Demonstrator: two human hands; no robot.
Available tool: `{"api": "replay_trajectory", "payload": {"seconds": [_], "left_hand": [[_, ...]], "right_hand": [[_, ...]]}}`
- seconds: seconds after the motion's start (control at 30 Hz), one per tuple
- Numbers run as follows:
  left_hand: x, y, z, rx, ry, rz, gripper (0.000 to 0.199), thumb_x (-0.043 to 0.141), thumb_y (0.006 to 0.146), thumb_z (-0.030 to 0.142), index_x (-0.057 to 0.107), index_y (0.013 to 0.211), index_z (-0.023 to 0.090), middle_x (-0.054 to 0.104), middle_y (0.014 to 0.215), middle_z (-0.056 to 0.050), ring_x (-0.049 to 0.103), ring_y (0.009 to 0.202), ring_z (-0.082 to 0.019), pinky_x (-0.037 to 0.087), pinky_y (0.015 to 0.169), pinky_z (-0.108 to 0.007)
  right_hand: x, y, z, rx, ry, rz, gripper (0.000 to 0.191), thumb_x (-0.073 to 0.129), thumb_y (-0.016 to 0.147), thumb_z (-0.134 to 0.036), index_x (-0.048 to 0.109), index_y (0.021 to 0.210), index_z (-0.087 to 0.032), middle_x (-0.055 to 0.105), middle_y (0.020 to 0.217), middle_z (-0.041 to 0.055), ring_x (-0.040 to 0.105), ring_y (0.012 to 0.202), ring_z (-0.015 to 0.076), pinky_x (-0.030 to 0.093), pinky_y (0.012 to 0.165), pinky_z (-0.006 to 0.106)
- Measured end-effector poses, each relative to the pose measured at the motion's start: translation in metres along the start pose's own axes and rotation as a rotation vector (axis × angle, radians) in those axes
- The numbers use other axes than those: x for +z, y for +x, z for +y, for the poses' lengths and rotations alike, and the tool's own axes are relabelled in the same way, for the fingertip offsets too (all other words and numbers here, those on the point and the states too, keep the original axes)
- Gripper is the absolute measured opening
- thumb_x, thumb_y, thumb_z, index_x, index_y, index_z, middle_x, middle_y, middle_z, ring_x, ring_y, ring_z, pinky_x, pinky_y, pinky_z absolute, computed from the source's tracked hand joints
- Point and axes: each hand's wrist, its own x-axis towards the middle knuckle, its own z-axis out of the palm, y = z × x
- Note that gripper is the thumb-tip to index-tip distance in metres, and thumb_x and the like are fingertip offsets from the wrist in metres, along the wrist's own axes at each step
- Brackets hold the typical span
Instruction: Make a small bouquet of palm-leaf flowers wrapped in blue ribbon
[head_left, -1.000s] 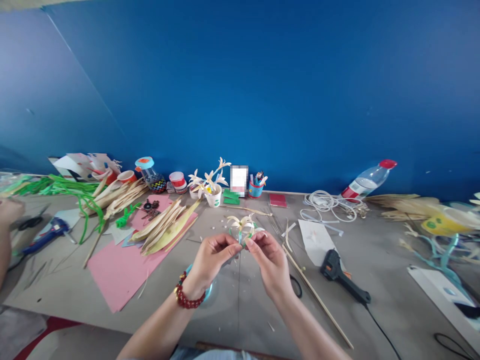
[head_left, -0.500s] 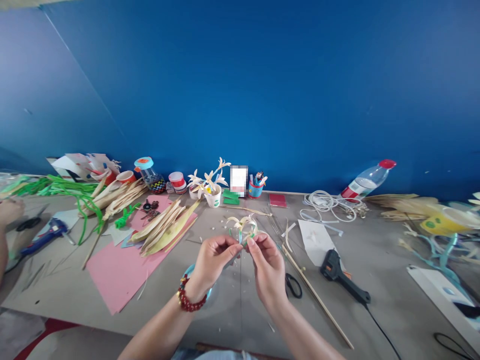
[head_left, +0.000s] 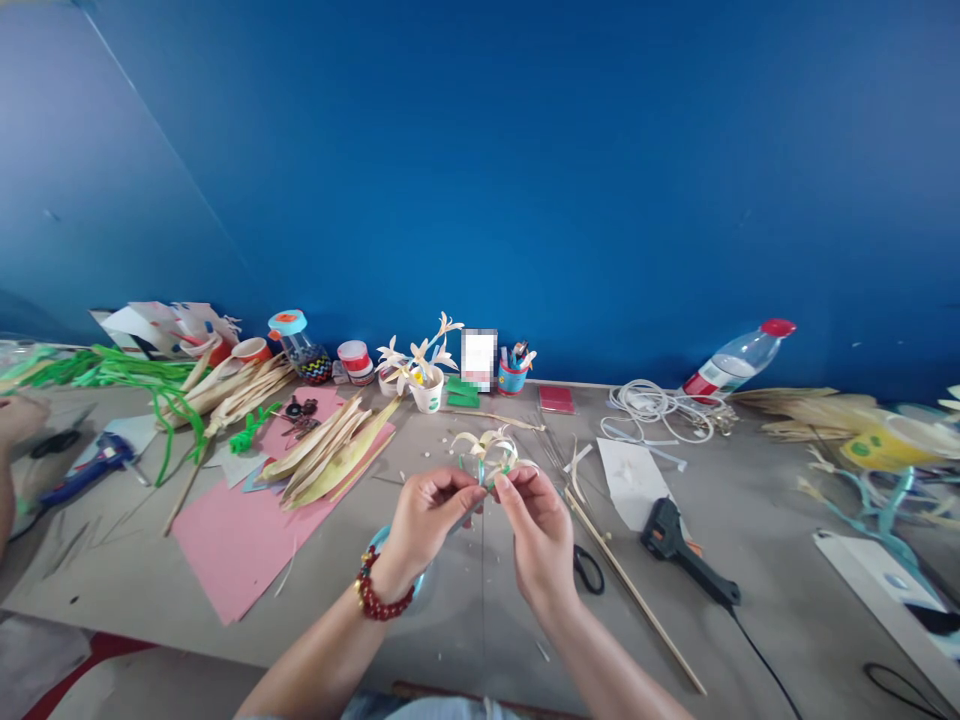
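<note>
Above the middle of the table, my left hand (head_left: 429,522) and my right hand (head_left: 538,535) are close together, both pinching the stem part of a handmade flower (head_left: 487,438). Its pale curled petals look like dried husk, and bits of green and light blue show near my fingertips. My thumbs and index fingers are pressed together, hiding most of the stem. A bead bracelet (head_left: 384,603) circles my left wrist. Behind my hands, similar pale flowers (head_left: 421,362) stand in a white cup (head_left: 427,396).
Pink paper (head_left: 225,545) and dried husks (head_left: 326,460) lie left. A black glue gun (head_left: 690,555), scissors (head_left: 589,570) and a thin stick (head_left: 637,598) lie right. A bottle (head_left: 739,362) leans at the wall. Another person's hand (head_left: 19,425) is far left, near a blue glue gun (head_left: 90,470).
My hands stay in almost the same place, still pinching the flower. My fingertips have shifted very slightly, and a little more green shows by my right thumb.
</note>
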Motion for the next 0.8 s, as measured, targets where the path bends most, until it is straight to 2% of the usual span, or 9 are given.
{"api": "replay_trajectory", "payload": {"seconds": [0.23, 0.4, 0.63, 0.8], "left_hand": [[0.0014, 0.0003, 0.0045, -0.065, -0.152, -0.002, 0.028, 0.079, 0.074, 0.04, 0.068, 0.068, 0.014, 0.062, 0.058, 0.0, 0.049, 0.051, -0.007, 0.039, 0.049, -0.018], [0.0012, -0.0014, 0.0042, -0.037, -0.097, -0.005, 0.029, 0.076, 0.076, 0.04, 0.068, 0.068, 0.014, 0.062, 0.058, 0.0, 0.049, 0.051, -0.008, 0.039, 0.049, -0.019], [0.0014, -0.0013, 0.0067, -0.018, -0.012, -0.013, 0.029, 0.074, 0.078, 0.042, 0.067, 0.068, 0.015, 0.063, 0.059, 0.0, 0.053, 0.053, -0.01, 0.043, 0.051, -0.021], [0.0025, -0.0018, 0.0065, -0.005, 0.006, 0.002, 0.029, 0.072, 0.08, 0.041, 0.067, 0.069, 0.015, 0.063, 0.057, 0.0, 0.055, 0.052, -0.01, 0.043, 0.052, -0.021]], "right_hand": [[-0.0066, 0.0026, -0.0025, 0.073, 0.038, -0.057, 0.021, 0.079, 0.078, -0.035, 0.064, 0.079, -0.021, 0.059, 0.074, -0.0023, 0.054, 0.07, 0.0126, 0.048, 0.072, 0.025], [-0.0038, 0.0, -0.0025, 0.058, -0.039, -0.089, 0.023, 0.078, 0.079, -0.037, 0.063, 0.077, -0.02, 0.059, 0.073, -0.0009, 0.055, 0.07, 0.0145, 0.049, 0.069, 0.026], [-0.0036, 0.0005, -0.0024, 0.007, -0.12, -0.108, 0.026, 0.075, 0.082, -0.04, 0.06, 0.078, -0.02, 0.055, 0.071, -0.0015, 0.049, 0.064, 0.0131, 0.043, 0.061, 0.024], [-0.002, -0.0016, -0.0018, -0.013, -0.12, -0.068, 0.026, 0.076, 0.082, -0.041, 0.059, 0.08, -0.02, 0.054, 0.073, -0.0022, 0.05, 0.065, 0.0126, 0.044, 0.062, 0.024]]}}
